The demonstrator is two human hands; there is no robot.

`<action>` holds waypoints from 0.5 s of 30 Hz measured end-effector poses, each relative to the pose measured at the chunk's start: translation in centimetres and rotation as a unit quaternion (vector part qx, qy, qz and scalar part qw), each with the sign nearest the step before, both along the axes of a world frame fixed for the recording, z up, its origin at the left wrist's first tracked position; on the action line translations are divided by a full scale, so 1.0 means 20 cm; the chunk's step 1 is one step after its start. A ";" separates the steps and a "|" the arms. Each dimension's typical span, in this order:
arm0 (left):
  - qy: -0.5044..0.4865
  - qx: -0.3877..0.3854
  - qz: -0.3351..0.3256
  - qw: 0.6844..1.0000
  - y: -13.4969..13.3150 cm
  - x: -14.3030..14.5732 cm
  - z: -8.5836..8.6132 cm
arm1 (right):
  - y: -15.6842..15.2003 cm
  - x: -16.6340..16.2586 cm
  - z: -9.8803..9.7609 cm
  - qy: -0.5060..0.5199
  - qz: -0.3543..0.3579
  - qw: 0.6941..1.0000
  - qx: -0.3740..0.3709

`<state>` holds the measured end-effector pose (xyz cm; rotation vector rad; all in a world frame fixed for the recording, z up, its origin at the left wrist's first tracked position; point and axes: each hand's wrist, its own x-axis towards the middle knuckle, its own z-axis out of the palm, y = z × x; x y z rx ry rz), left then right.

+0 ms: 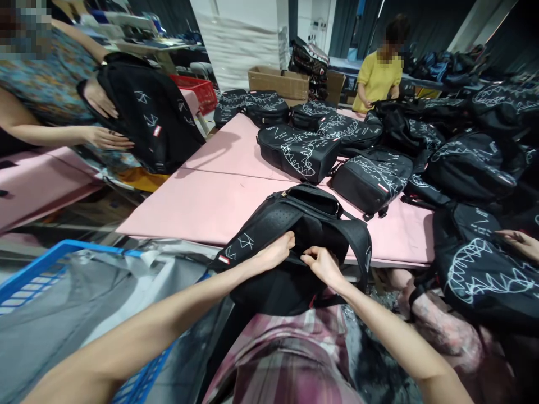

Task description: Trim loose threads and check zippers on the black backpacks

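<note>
A black backpack with white line drawings lies back-side up at the near edge of the pink table, partly hanging over my lap. My left hand is closed, pinching the backpack's fabric near its lower back panel. My right hand is closed too, gripping the same backpack a few centimetres to the right. The two hands almost touch. A shoulder strap curves down beside my right hand.
Several more black backpacks crowd the table's far and right side. A blue crate lined with grey plastic stands at my left. A person at the left holds another backpack. A person in yellow stands at the back. Another person's hand rests on a backpack at right.
</note>
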<state>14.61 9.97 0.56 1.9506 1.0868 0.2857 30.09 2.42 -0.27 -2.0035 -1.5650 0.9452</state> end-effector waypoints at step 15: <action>0.025 0.154 -0.082 0.984 -0.03 -0.12 0.18 | 0.04 0.13 -0.09 0.103 -0.038 0.988 0.105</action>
